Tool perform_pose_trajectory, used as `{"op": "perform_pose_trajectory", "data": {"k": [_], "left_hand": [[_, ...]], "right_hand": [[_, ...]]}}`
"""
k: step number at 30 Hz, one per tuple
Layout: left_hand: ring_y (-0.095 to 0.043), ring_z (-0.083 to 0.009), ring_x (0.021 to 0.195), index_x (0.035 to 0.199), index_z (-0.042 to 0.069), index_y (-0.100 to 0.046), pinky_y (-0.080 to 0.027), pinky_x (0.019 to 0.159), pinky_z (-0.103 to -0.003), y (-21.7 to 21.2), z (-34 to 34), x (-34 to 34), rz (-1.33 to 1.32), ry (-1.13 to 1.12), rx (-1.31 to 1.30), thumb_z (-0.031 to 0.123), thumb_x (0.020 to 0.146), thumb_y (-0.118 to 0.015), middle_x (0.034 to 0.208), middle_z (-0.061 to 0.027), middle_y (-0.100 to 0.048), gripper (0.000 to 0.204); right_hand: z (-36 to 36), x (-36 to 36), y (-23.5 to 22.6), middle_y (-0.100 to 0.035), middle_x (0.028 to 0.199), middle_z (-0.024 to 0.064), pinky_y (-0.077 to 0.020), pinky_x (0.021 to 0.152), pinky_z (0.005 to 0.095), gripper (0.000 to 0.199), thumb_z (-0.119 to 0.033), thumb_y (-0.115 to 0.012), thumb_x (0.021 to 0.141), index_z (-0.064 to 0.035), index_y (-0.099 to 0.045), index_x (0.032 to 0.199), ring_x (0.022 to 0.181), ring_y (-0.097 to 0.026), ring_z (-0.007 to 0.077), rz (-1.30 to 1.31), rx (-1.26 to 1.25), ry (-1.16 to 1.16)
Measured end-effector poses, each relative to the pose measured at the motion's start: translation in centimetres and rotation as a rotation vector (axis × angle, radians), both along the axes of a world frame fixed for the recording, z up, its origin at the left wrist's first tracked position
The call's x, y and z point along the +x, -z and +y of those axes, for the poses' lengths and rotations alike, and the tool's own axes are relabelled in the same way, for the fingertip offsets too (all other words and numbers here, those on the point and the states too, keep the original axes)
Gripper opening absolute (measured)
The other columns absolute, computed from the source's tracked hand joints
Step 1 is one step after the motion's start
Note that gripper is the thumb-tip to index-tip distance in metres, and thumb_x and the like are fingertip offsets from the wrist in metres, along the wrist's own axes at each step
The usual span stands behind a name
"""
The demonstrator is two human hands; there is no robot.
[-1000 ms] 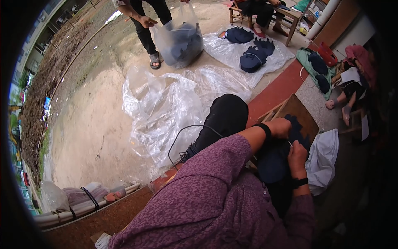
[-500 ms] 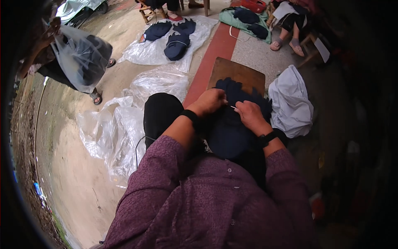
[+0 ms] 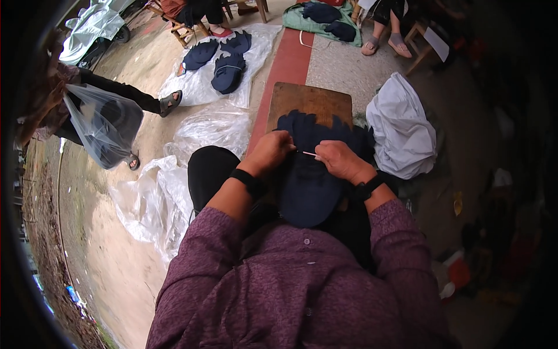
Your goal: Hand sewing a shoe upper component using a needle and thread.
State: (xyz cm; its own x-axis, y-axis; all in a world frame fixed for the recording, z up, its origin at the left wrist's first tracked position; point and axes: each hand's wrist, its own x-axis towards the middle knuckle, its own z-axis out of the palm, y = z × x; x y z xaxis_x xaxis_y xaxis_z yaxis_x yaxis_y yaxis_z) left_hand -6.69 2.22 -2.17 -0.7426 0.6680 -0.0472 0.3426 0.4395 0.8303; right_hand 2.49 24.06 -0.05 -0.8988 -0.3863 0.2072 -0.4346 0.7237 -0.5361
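Observation:
A thick stack of navy knit gloves (image 3: 312, 195) lies across my lap, its finger-like ends resting on a brown wooden stool top (image 3: 311, 100). Over the stack, a short white cord (image 3: 308, 153) stretches between my two hands. My right hand (image 3: 344, 161) is closed, pinching the cord's right end. My left hand (image 3: 272, 152) is closed too, with its fingertips at the cord's other end; the exact grip is partly hidden. Both wrists wear dark bands.
White cloth (image 3: 401, 128) lies heaped right of the stool. Clear plastic sheeting (image 3: 154, 200) spreads at left, with several navy bundles (image 3: 228, 72) farther back. A person carries a clear plastic bag (image 3: 107, 125) at left. Other people sit at the back near a green cloth (image 3: 296, 18).
My hands have moved slightly apart, and more of the white cord shows between them. The view has shifted. At left, the person with the bag has taken a step.

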Motion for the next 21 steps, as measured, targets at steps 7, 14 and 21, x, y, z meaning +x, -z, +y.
{"op": "perform_pose_trajectory", "data": {"k": [7, 14, 21], "left_hand": [[-0.064, -0.0299, 0.083, 0.086, 0.001, -0.061, -0.049, 0.075, -0.036, 0.1, -0.1, 0.2, 0.079, 0.007, -0.034, 0.009, 0.082, -0.068, 0.084, -0.0147, -0.064, 0.011], [-0.063, -0.0342, 0.089, 0.087, 0.002, -0.064, -0.049, 0.079, -0.038, -0.7, 0.1, 0.6, -0.021, -0.047, -0.025, 0.01, 0.08, -0.069, 0.087, -0.0166, -0.065, 0.012], [-0.063, -0.0345, 0.088, 0.085, 0.002, -0.064, -0.049, 0.079, -0.04, -0.3, 0.0, 1.0, 0.09, -0.045, 0.011, 0.011, 0.08, -0.069, 0.087, -0.0162, -0.064, 0.012]], "right_hand": [[5.5, 2.1, 0.2, -0.054, 0.065, 0.016, -0.0439, 0.06, 0.0433, 0.019, -0.01, -0.062, 0.083, -0.0012, -0.051, 0.07, 0.064, -0.054, 0.0377, -0.21, -0.033, 0.033], [4.3, 4.3, -1.0, -0.05, 0.064, -0.0013, -0.0387, 0.055, 0.0253, 0.022, -0.011, -0.055, 0.092, -0.0035, -0.052, 0.072, 0.062, -0.048, 0.0064, -0.269, -0.631, 0.407], [-0.8, 1.6, 0.3, -0.053, 0.065, 0.0012, -0.0401, 0.058, 0.0254, 0.013, -0.006, -0.055, 0.089, -0.0003, -0.054, 0.077, 0.062, -0.05, 0.0088, -0.113, -0.629, 0.376]]}}
